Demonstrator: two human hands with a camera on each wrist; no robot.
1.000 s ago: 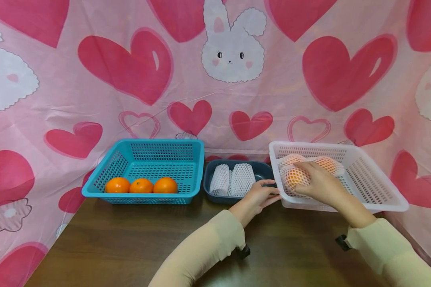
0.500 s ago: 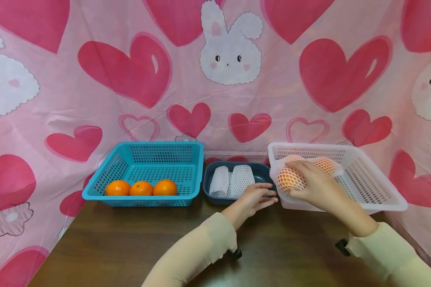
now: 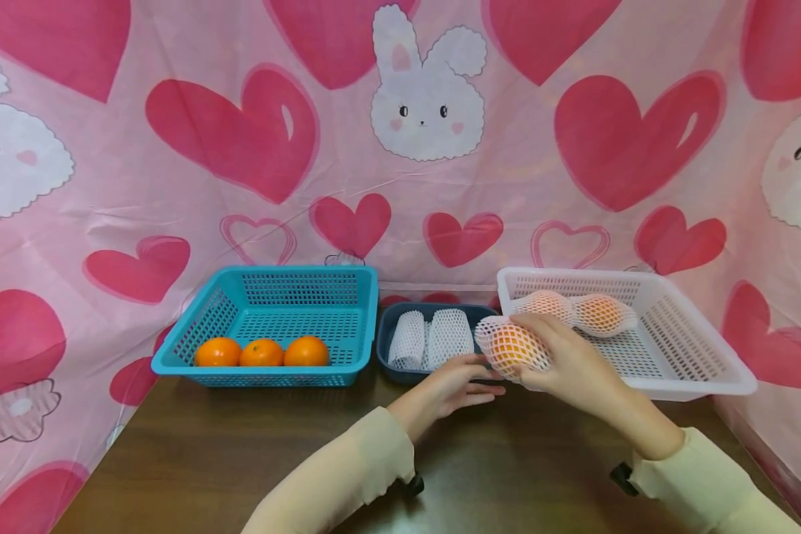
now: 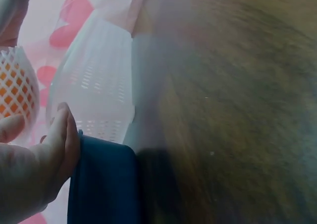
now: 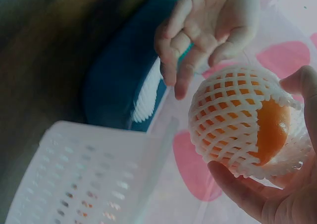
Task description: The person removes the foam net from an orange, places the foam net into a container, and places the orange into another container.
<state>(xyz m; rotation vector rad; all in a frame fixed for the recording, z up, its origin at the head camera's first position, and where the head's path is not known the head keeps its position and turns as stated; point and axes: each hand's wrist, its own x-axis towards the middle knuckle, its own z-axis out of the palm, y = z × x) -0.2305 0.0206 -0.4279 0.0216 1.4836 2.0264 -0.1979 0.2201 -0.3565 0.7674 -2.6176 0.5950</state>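
Note:
My right hand (image 3: 567,365) grips an orange in a white foam net (image 3: 511,347), raised over the gap between the dark blue tray (image 3: 390,371) and the white basket (image 3: 701,386). In the right wrist view, thumb and fingers hold the netted orange (image 5: 233,120) from one end, where bare peel shows through the net's opening. My left hand (image 3: 450,389) hovers at the tray's front right, its fingers loosely extended beneath the orange, holding nothing. From the left wrist, that left hand (image 4: 34,169) appears beside the blue tray (image 4: 106,179), with the netted orange just past its fingers.
Two more netted oranges (image 3: 603,314) lie at the left of the white basket. The blue tray holds rolled white foam nets (image 3: 451,340). At left, a turquoise basket (image 3: 267,377) has three bare oranges (image 3: 262,352) along its front. A heart-print cloth (image 3: 440,185) hangs behind the table.
My right hand has lifted the netted orange out of the white basket and carried it left. My left hand has drawn back from the basket's rim, toward the left and nearer me.

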